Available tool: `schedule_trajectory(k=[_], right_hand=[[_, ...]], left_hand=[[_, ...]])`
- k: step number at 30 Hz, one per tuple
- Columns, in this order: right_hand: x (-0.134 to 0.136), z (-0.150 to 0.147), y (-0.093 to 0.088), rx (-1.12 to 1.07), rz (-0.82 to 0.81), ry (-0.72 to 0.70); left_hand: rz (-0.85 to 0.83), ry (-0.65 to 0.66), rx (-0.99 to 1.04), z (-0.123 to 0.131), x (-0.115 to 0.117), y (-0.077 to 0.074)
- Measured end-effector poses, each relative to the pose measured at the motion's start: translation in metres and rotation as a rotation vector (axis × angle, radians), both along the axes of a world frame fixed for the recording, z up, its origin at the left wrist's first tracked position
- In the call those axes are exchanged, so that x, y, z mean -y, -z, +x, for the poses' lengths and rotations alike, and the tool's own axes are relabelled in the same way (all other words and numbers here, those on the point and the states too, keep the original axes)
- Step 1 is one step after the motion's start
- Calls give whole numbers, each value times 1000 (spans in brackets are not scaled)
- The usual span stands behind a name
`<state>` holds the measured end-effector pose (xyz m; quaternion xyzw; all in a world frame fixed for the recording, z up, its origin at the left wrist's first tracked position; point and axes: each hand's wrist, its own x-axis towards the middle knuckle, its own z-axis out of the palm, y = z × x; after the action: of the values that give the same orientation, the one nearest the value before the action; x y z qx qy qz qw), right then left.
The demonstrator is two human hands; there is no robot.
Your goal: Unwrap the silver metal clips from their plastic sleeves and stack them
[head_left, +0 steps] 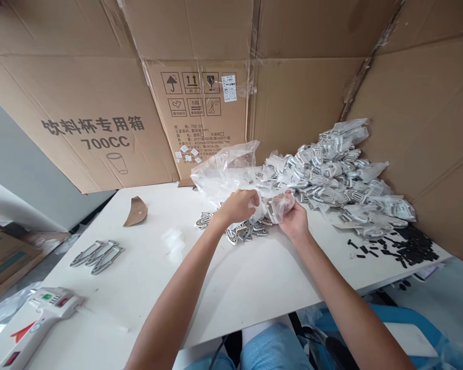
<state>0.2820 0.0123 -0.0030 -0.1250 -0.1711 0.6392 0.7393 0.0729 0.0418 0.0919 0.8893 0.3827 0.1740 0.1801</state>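
Both of my hands meet over the middle of the white table. My right hand grips a small clear plastic bag with a metal piece inside. My left hand is closed, pinching the bag's open edge. Just below the hands lies a small heap of bare metal pieces. A big pile of bagged metal pieces sits to the right, and a crumpled clear plastic bag lies behind my hands.
Cardboard sheets wall the back and right sides. Three metal pieces lie at the left, near a brown cardboard scrap. Small black parts are scattered at the right edge. A white sealer device rests at the front left corner.
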Motion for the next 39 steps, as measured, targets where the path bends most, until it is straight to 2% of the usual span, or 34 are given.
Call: schedule_trajectory(k=[5, 10, 15, 22, 28, 32, 36, 39], right_hand=[[1, -2, 0, -22, -8, -8], [2, -3, 1, -27, 13, -13], [1, -2, 2, -12, -14, 1], [1, -6, -3, 69, -48, 81], [7, -6, -9, 66, -3, 47], [6, 0, -9, 103, -18, 107], [1, 3, -3, 209, -42, 170], [-2, -2, 3, 390, -58, 210]], left_hand=[[-96, 68, 11, 9, 4, 1], [-216, 21, 63, 15, 7, 2], [-174, -11, 48, 19, 8, 7], [-160, -84, 137, 15, 1, 9], [-174, -147, 268, 2, -6, 1], [-161, -196, 307, -8, -8, -8], [-162, -215, 261, -12, -7, -12], [-181, -184, 170, -10, -3, -11]])
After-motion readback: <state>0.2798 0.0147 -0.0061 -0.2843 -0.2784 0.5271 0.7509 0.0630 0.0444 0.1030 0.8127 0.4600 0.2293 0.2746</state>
